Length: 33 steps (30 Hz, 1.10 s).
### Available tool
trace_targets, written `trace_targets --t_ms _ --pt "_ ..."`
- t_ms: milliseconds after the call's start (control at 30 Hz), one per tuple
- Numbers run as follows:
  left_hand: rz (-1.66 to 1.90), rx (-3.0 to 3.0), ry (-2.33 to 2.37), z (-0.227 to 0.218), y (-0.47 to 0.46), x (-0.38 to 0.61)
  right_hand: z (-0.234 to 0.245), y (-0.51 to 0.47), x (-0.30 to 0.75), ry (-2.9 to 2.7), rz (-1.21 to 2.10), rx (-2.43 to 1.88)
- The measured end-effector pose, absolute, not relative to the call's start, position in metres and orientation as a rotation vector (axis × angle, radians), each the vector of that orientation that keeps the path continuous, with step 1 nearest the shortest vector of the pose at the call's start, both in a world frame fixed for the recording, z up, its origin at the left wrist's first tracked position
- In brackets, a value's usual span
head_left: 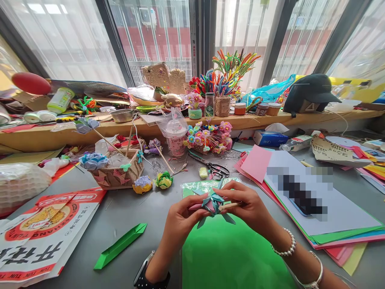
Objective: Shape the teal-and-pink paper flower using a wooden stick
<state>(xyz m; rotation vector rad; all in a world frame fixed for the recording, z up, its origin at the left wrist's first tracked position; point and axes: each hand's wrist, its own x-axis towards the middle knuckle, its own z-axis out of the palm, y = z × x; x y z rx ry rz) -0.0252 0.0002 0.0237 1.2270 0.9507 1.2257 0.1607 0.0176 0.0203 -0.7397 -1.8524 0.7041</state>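
Note:
A folded paper flower (212,204) in light blue and pink is held up between both hands, its pointed petals sticking out on several sides. My left hand (185,214) pinches its left side between thumb and fingers. From the right, my right hand (245,202) grips the flower's edge with its fingertips; a pale, thin piece lies along the thumb there, and I cannot make out what it is. Below the hands lies a shiny green sheet (231,253). A folded green paper strip (120,245) rests on the grey table, left of my left wrist.
Scissors (215,166) lie beyond the hands. Two finished paper flowers (164,180) sit near a cardboard basket (116,174). At the right is a stack of coloured paper (325,192) with a blurred dark object on it. A red-and-white paper bag (45,233) lies left.

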Motion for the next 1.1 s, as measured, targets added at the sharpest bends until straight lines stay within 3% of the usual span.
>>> trace_targets --t_ms 733,1100 --pt "1.313 1.243 0.979 0.027 -0.007 -0.020 0.024 0.015 0.163 -1.881 0.743 -0.732" --pt "1.465 1.116 0.743 0.027 -0.015 -0.019 0.037 0.007 0.163 -1.935 0.422 -0.630"
